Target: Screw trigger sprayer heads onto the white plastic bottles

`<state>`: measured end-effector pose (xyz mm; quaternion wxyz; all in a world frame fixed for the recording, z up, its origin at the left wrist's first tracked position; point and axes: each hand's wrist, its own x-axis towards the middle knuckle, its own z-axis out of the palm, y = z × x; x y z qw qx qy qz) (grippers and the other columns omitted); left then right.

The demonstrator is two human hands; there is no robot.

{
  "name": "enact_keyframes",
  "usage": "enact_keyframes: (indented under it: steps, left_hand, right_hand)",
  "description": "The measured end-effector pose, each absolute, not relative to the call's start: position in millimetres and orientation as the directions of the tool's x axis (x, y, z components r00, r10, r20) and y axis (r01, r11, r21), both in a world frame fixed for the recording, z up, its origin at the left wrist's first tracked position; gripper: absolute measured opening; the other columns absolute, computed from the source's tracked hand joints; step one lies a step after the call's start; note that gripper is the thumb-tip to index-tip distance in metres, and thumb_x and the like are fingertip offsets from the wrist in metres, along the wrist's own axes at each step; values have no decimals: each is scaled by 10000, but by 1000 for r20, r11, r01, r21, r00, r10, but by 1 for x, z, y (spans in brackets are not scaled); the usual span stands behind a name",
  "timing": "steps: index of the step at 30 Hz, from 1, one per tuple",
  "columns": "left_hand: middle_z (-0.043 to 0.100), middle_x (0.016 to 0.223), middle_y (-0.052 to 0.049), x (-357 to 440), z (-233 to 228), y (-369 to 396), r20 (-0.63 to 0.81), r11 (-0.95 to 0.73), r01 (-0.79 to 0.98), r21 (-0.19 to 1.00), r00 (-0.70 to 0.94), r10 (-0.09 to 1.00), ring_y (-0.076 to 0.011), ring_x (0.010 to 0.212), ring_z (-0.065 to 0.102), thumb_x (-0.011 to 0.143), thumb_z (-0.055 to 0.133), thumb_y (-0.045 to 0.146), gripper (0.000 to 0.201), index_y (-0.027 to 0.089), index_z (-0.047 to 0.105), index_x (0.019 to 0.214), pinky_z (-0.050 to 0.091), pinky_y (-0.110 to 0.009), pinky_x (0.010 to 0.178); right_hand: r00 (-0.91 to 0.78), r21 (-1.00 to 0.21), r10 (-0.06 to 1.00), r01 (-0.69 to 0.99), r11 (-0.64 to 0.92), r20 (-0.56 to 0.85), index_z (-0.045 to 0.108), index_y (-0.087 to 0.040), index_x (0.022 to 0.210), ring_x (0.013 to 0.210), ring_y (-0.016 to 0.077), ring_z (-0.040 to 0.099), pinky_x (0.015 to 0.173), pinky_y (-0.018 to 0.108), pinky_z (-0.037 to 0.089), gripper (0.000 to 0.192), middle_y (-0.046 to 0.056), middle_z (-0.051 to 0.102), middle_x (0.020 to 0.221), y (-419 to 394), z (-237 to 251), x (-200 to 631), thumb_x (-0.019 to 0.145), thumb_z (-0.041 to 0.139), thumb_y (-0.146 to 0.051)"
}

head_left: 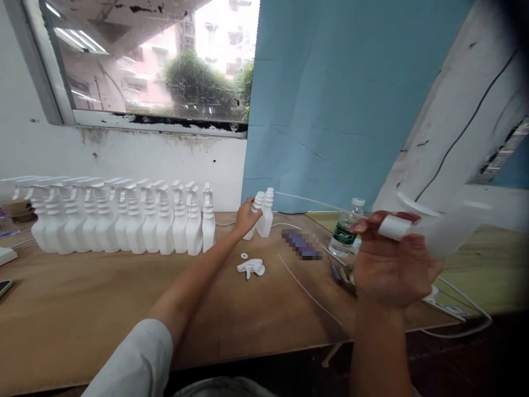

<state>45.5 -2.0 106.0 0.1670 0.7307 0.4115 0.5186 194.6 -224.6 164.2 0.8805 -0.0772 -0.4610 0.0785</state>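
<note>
My left hand [248, 216] reaches across the table and is closed around the neck of a white spray bottle [259, 199] that has no spray head on it. Right beside it stands another open-necked white bottle [266, 216]. Raised at the right, my right hand [392, 270] grips a white trigger sprayer [397, 227] by its ribbed collar. From the sprayer a thin dip tube [309, 198] points left toward the bottles. A loose trigger sprayer [252, 267] and a small white ring [244, 256] lie on the tabletop below my left hand.
Several white spray bottles with trigger heads [124, 220] stand in a row at the left. A clear water bottle [344, 234], a pixelated flat object [301, 244] and a loose thin tube [309, 295] are on the brown table [103, 314]. White cables [475, 331] hang at the right edge.
</note>
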Motion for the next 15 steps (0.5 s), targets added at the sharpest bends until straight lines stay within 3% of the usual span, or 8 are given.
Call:
enact_keyframes:
  steps: [5,9,15]
  left_hand:
    - [692,1073,-73,22,106,-37,697,-721,416,554,241,675,-256,980,649,774,609,165,464,172,545,1233,490,-332,865]
    - [670,1143,-62,8,108,-56,730,-776,393,494,298,615,-248,1032,633,769,585,134,499,190,534,1262,479,-334,909]
    - [638,1213,-60,-13,111,-99,757,-853,326,408,402,515,-229,1116,593,747,566,111,508,198,559,1248,454,-322,973]
  right_hand:
    - [560,-271,272,-86,959,783,712,-169,853,760,213,567,551,330,418,179,52,585,804,-228,164,187,709,695,-274]
    - [527,-338,328,-81,938,784,710,-166,839,742,227,571,551,345,421,172,61,590,769,-227,163,183,702,704,-269]
    - [410,-516,518,-126,847,751,699,-166,873,697,215,581,576,363,457,179,71,621,788,-236,165,178,719,698,-256]
